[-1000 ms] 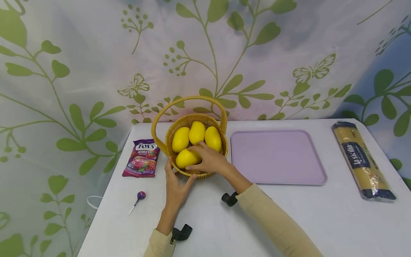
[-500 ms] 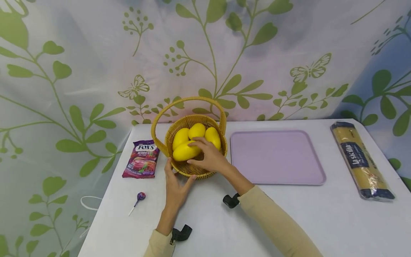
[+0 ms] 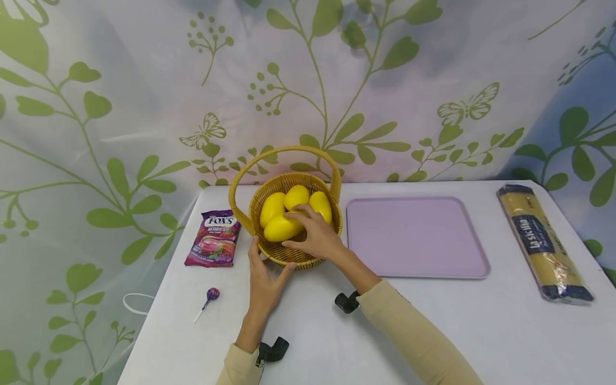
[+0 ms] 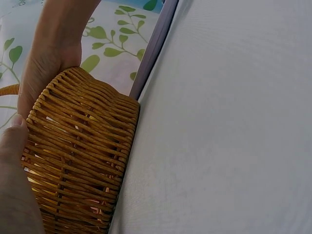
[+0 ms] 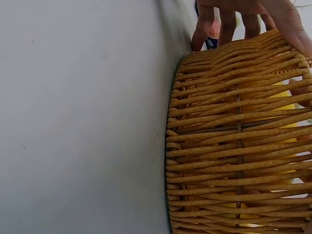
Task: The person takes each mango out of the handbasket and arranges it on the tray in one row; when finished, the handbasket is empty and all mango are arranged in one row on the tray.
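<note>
In the head view a wicker basket [image 3: 262, 251] with a tall arched handle holds several yellow mangoes [image 3: 296, 197]. My right hand [image 3: 318, 235] reaches inside over the front rim, its curved fingers and thumb around the right end of the front mango [image 3: 281, 229]. My left hand [image 3: 264, 283] holds the basket at its front left, thumb at the front rim and fingers along the side. The right wrist view shows those left fingers [image 5: 226, 27] against the weave. In the left wrist view, the basket wall [image 4: 83, 146] hides most of the right hand's fingers.
Left of the basket lie a purple candy bag [image 3: 214, 239] and a lollipop [image 3: 210, 295]. A lilac tray [image 3: 416, 235] is just to the right, with a spaghetti pack [image 3: 541, 240] farther right. Behind the white table [image 3: 317, 331] hangs a leaf-patterned curtain [image 3: 385, 96].
The front mango has shifted back in the basket and lies closer to the others, baring some of the basket floor. My right hand moved slightly with it; the left hand stayed put.
</note>
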### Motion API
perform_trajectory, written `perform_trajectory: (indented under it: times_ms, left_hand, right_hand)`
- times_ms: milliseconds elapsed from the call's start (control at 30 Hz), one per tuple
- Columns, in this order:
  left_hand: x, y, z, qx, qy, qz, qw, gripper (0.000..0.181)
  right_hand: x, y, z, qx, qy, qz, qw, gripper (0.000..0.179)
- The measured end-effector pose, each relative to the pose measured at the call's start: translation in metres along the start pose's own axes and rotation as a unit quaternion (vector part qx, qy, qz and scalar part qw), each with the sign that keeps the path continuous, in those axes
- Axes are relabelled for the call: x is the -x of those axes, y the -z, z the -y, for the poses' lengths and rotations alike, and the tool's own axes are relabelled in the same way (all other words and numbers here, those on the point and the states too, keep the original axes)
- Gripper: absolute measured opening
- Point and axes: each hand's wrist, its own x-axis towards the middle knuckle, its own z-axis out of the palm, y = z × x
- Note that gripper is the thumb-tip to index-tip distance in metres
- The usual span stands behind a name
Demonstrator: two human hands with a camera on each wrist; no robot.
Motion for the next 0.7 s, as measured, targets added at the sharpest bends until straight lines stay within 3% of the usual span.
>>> perform_trajectory:
  times_ms: [300,700]
  left_hand:
    - [0.0001,-0.0007,-0.0003,-0.002,-0.005,-0.001,1.0000,0.105]
    - [0.0024,-0.0030,0.0017,-0.003,0.001,-0.004,1.0000,0.104]
  right_hand:
    - [0.0021,0.0006,-0.0009,-0.015,0.008,-0.038,0.9991,0.056]
    - [0.0080,0.0089,-0.0054,-0.105,0.046,-0.086,0.9896,0.048]
